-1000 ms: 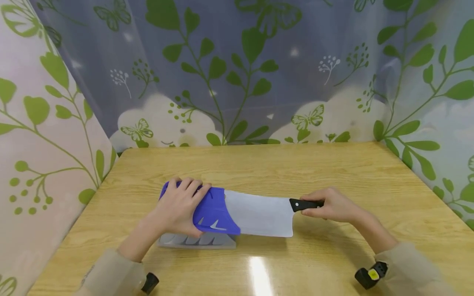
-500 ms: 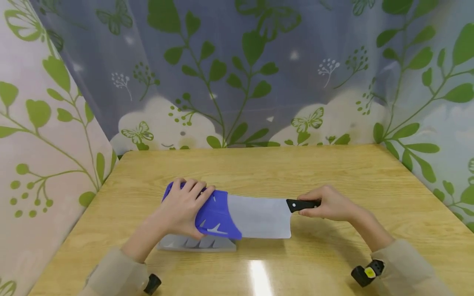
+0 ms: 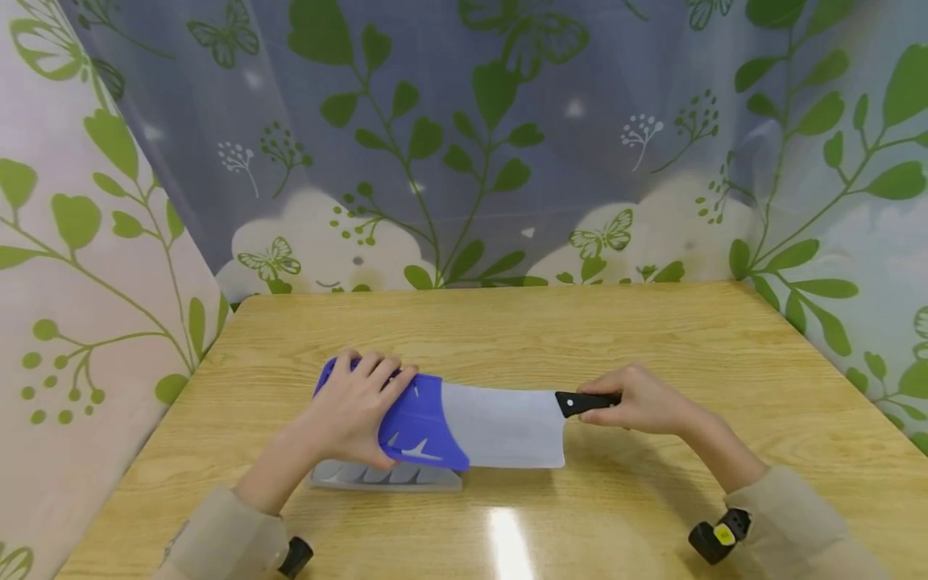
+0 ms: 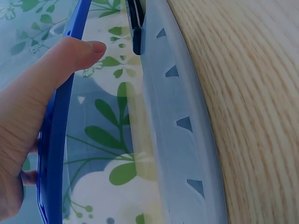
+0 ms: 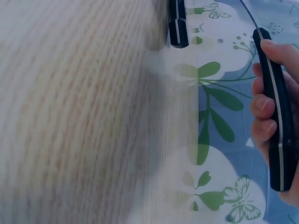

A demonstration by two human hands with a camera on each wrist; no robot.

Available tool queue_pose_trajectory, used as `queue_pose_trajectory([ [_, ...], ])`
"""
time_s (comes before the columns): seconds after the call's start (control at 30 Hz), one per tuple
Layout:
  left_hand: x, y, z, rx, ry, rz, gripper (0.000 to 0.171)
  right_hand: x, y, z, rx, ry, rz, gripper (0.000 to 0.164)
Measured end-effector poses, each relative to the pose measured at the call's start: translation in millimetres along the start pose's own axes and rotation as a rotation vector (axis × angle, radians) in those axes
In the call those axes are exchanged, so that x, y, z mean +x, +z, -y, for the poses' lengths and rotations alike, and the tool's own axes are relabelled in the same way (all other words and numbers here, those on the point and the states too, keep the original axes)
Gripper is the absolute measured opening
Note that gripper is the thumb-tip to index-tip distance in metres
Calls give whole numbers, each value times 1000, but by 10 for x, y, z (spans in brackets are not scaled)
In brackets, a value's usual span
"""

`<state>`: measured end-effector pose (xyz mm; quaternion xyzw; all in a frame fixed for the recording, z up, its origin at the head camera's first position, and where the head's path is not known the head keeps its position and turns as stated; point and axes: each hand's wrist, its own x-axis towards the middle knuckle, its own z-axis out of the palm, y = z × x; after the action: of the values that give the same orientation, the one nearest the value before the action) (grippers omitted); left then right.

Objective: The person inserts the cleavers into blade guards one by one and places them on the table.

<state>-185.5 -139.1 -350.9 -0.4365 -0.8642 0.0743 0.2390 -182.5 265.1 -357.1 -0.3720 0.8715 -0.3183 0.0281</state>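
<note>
My left hand (image 3: 355,415) grips a flat blue plastic cover (image 3: 420,415) with small cut-outs, its thumb at the near edge and its fingers over the far edge. A wide cleaver blade (image 3: 507,427) extends rightward from the cover, which hides the blade's left end. With the fingers curled round it, my right hand (image 3: 641,403) holds the cleaver's black handle (image 5: 276,112). Below the cover lies a pale grey tray (image 3: 391,477) with rounded pockets, partly hidden by cover and hand. In the left wrist view a gap separates the cover's rim (image 4: 58,140) from the tray.
Everything is over a wood-grain table (image 3: 507,330). A second black handle (image 5: 177,23) shows low near the table in the right wrist view; the head view hides it. Leaf-patterned curtains (image 3: 464,161) stand behind and at both sides.
My right hand and the cleaver have shifted slightly left, so a little less of the blade shows beyond the blue cover. My left hand has stayed nearly in place.
</note>
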Motion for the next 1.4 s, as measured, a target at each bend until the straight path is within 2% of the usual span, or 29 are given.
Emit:
queue_pose_trajectory([
  [0.2, 21, 10, -8, -15, 6, -25, 111, -29, -25, 18, 68, 47, 19, 38],
  [0.4, 39, 14, -22, -22, 5, -9, 111, -30, -54, 50, 33, -6, 6, 34],
  [0.67, 26, 7, 5, -50, 2, -53, 110, 6, -99, 58, 55, 4, 15, 30],
  [0.87, 45, -22, 29, -33, 13, -64, 108, 19, -124, 64, 61, 7, 10, 29],
  [1.17, 74, -45, 23, -27, 19, -56, 108, 10, -123, 42, 25, -85, -29, 25],
  [1.4, 79, -48, 11, -35, 14, -41, 108, 14, -129, 26, -19, -84, -26, 24],
])
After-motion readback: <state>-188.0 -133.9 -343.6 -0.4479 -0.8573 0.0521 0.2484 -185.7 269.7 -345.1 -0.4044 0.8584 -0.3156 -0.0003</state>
